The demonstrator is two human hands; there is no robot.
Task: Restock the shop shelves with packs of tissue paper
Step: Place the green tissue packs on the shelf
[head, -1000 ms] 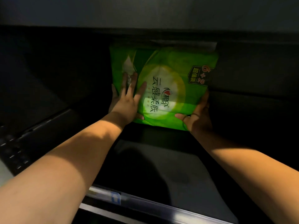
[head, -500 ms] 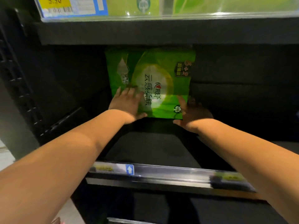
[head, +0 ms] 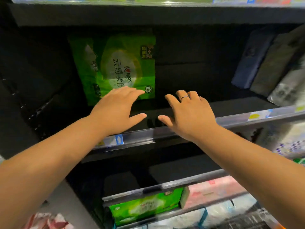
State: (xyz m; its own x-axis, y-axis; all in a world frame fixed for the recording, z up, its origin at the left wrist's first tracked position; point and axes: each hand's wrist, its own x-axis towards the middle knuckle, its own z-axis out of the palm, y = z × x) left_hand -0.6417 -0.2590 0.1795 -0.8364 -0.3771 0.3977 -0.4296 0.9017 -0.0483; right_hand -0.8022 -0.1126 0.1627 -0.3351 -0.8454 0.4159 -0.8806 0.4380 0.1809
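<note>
Tissue pack (head: pixel 115 66), green with a pale round patch and dark lettering on its face, stands upright at the back of the dark middle shelf (head: pixel 231 106), left of centre. It faces me. Nothing stands right beside it on either side.

Left hand (head: pixel 115 111) is at 6 o'clock of the pack, palm down, fingers straight and lightly spread, thumb out toward 3 o'clock. Its fingertips overlap the pack's lower edge in my view; I cannot tell whether they actually touch it. It holds nothing.

Right hand (head: pixel 189 113) is at 4 o'clock of the pack and clear of it, palm down over the shelf's front part, fingers loose and spread with a slight bend, gripping nothing. A ring (head: pixel 185 97) sits on one finger. The two thumbs point at each other with a gap between them.

A clear price rail (head: pixel 181 128) runs along the shelf's front edge under both wrists, with a blue arrow label (head: pixel 119 139) at 6 o'clock of the left hand.

At 3 o'clock on the same shelf, well apart from the pack, I see a blue-grey pack (head: pixel 250 58), a dull grey one (head: pixel 277 63) and a whitish one (head: pixel 288 90), all tilted and side by side.

At 6 o'clock, on the shelf below, another green pack (head: pixel 143 205) lies touching a pink pack (head: pixel 212 190). That area is blurred.
</note>
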